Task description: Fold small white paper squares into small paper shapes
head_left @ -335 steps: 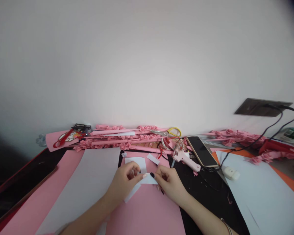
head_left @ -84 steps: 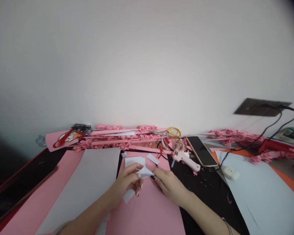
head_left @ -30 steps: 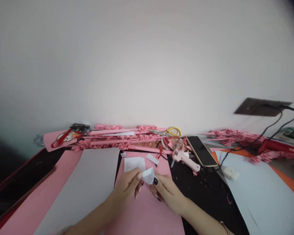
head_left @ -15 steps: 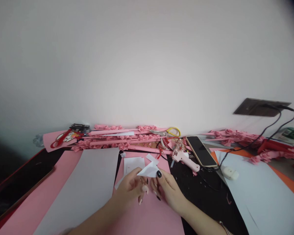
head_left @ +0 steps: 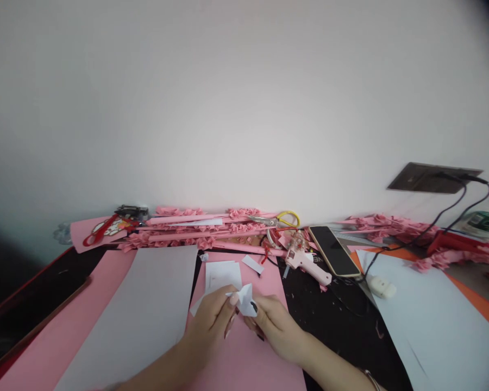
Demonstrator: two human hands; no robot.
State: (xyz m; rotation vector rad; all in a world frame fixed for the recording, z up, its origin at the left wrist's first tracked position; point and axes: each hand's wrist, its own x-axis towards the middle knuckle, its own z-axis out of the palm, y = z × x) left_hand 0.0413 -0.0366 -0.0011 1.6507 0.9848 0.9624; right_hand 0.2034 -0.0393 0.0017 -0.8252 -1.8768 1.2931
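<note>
Between both hands, above a pink sheet (head_left: 244, 364), is a folded piece of white paper (head_left: 246, 300) with pointed corners. My left hand (head_left: 213, 315) pinches its left side with thumb and fingers. On the right side, my right hand (head_left: 275, 323) grips it, the dark-nailed thumb pressing on the lower edge. The fingers behind the paper are partly hidden. Just beyond the hands lie a small stack of white paper squares (head_left: 222, 273) and a loose white paper strip (head_left: 252, 264).
A pink glue gun (head_left: 309, 264) and a phone (head_left: 334, 251) lie to the right, near yellow-handled scissors (head_left: 287, 218). Pink paper flower stems (head_left: 204, 234) line the wall. A white sheet (head_left: 142, 304) is at left; a cable (head_left: 444, 217) runs from the wall socket (head_left: 432, 178).
The flat triangular white paper has been turned and bent into a more upright, folded shape. My left thumb has moved up onto it, and both hands have closed around it.
</note>
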